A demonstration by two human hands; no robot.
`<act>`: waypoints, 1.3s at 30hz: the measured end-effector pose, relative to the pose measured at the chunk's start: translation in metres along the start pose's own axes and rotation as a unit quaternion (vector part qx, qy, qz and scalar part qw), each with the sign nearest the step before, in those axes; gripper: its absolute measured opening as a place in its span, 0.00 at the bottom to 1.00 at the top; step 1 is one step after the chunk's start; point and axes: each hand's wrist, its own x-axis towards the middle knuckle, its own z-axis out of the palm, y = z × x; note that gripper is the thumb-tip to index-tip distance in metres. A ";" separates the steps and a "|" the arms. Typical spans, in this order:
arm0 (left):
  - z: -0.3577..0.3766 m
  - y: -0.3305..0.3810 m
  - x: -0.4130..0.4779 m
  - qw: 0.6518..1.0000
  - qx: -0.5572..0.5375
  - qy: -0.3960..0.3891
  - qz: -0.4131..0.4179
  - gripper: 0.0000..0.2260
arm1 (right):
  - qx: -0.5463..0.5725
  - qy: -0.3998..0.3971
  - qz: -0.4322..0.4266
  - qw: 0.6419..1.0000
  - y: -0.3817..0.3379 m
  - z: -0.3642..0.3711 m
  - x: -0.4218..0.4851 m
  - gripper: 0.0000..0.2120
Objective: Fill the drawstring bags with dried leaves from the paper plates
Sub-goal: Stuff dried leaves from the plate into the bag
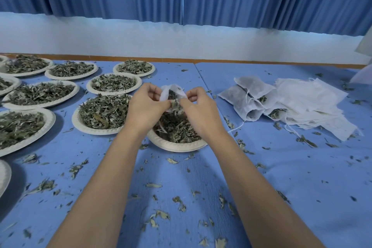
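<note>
The left hand [149, 104] and right hand [199, 106] each curl their fingers and pinch one side of a white bag [173, 90], which is held open between them. Leaves [175, 104] bunch at its mouth, right between the fingertips. Just below the fingers sits a plate [177, 146] of more leaves. Right of the right fingers lie filled bags [247, 94] and empty bags [314, 102]; left of the left fingers stand other plates [96, 129] on the table [281, 167].
</note>
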 end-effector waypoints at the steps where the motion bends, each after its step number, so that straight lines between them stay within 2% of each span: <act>1: -0.003 0.001 -0.001 0.999 -0.032 -0.025 -0.010 0.12 | 0.021 -0.005 0.005 1.000 0.000 0.000 0.000 0.09; 4: -0.009 0.003 -0.003 0.995 -0.072 -0.064 -0.028 0.15 | 0.025 -0.015 -0.005 1.000 0.001 0.000 0.002 0.15; 9: -0.008 0.003 -0.006 0.994 -0.095 -0.036 -0.041 0.07 | -0.043 0.004 -0.051 0.998 0.004 0.005 0.004 0.07; 13: -0.005 0.002 -0.004 0.997 -0.070 -0.012 -0.041 0.07 | -0.099 0.044 -0.059 0.992 0.006 0.008 0.005 0.06; 16: -0.006 0.002 -0.002 0.994 -0.096 0.010 -0.052 0.09 | -0.111 0.082 -0.045 0.989 0.007 0.008 0.006 0.04; 20: -0.003 0.004 -0.003 0.992 -0.113 0.009 -0.060 0.06 | -0.020 0.060 -0.025 0.998 0.000 0.006 0.006 0.08; 24: -0.007 0.002 -0.001 0.993 -0.096 0.064 -0.037 0.00 | 0.121 0.003 0.046 0.992 -0.006 -0.001 0.006 0.11; 25: -0.009 0.001 0.000 0.992 -0.095 0.082 -0.035 0.01 | 0.101 -0.003 0.050 0.994 -0.006 -0.005 0.006 0.11; 27: -0.011 0.001 0.002 0.987 -0.107 0.111 -0.037 0.01 | -0.033 -0.047 0.027 0.998 -0.003 -0.013 0.009 0.13; 29: -0.012 0.003 0.001 0.984 -0.118 0.125 -0.034 0.02 | -0.191 -0.149 0.013 0.970 -0.002 -0.018 0.008 0.20; 31: -0.012 0.006 0.000 0.985 -0.116 0.125 -0.027 0.04 | -0.288 -0.220 0.026 0.932 -0.003 -0.018 0.005 0.29; 35: -0.011 0.006 -0.002 0.988 -0.102 0.112 -0.026 0.03 | -0.353 -0.206 0.028 0.912 -0.005 -0.015 0.000 0.38; 39: -0.009 0.006 -0.003 0.987 -0.115 0.111 -0.035 0.01 | -0.379 -0.277 0.024 0.883 -0.006 -0.014 0.000 0.38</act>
